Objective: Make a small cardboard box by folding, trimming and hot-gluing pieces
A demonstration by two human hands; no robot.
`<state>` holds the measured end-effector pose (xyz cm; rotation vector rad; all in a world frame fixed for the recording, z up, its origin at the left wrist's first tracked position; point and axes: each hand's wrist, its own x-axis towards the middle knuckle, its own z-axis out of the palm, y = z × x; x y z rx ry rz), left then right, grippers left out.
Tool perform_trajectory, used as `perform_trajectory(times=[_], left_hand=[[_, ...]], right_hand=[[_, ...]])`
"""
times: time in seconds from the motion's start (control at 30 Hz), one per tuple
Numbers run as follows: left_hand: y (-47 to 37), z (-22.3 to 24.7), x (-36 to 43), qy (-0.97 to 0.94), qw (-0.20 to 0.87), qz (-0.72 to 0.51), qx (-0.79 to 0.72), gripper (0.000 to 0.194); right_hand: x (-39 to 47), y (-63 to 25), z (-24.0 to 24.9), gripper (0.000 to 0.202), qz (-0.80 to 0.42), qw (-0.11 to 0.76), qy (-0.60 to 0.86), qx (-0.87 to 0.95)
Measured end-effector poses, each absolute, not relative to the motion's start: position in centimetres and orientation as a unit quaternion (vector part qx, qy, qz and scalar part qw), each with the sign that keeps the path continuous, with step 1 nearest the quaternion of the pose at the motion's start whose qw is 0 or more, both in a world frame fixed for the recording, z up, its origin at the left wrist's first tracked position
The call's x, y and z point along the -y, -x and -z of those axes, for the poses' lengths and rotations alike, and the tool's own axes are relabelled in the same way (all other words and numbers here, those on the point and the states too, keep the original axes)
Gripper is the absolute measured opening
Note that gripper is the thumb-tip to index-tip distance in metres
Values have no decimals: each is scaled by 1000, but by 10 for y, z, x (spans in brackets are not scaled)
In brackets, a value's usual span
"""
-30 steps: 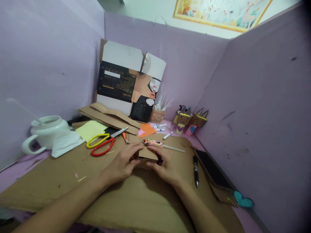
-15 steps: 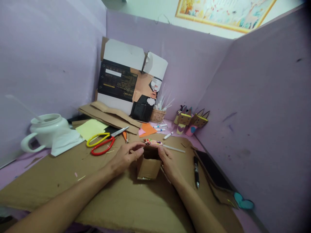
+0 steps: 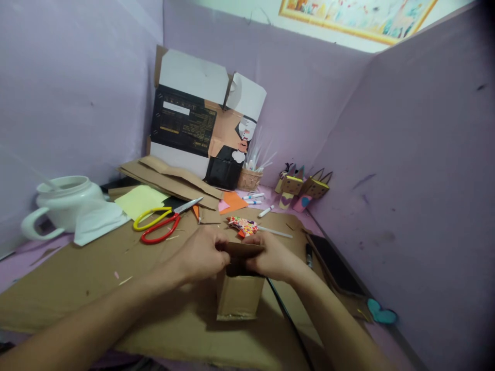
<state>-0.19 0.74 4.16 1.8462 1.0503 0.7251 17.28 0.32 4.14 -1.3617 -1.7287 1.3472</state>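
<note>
A small open-topped cardboard box (image 3: 238, 296) stands upright on a flat cardboard sheet (image 3: 170, 322) before me. At its far left top corner, my left hand (image 3: 204, 252) is closed with thumb and fingers on the rim. My right hand (image 3: 270, 255) grips the far right edge, its fingertips curled over the flap. Much of the box's inside is dark. Just beyond the hands lies a glue gun (image 3: 243, 225) with a colourful pattern and a translucent glue stick in its back. A black cord (image 3: 286, 309) runs beside the box, under my right forearm.
Scissors (image 3: 160, 226) with yellow and red handles lie left, near a white teapot (image 3: 65, 203) and yellow paper (image 3: 141, 202). Cardboard strips (image 3: 170, 180), markers (image 3: 266, 211) and a basket (image 3: 249, 179) are at the back. A pen (image 3: 309, 255) and a dark flat object (image 3: 338, 265) lie right.
The box has come nearer to me, showing more of its front. Both hands have moved in over its far rim and closed on it. The glue gun is now less covered.
</note>
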Motion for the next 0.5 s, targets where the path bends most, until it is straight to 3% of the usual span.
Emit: perform_trajectory(times=[0.23, 0.4, 0.5], left_hand=[[3, -42, -5, -753, 412, -198, -473, 8], [6, -41, -2, -742, 436, -180, -477, 7], [6, -41, 1, -725, 467, -201, -465, 11]], right_hand=[[6, -162, -43, 20, -470, 275, 512, 664], [8, -167, -41, 6, -515, 274, 488, 649], [10, -174, -40, 24, -593, 328, 444, 586]])
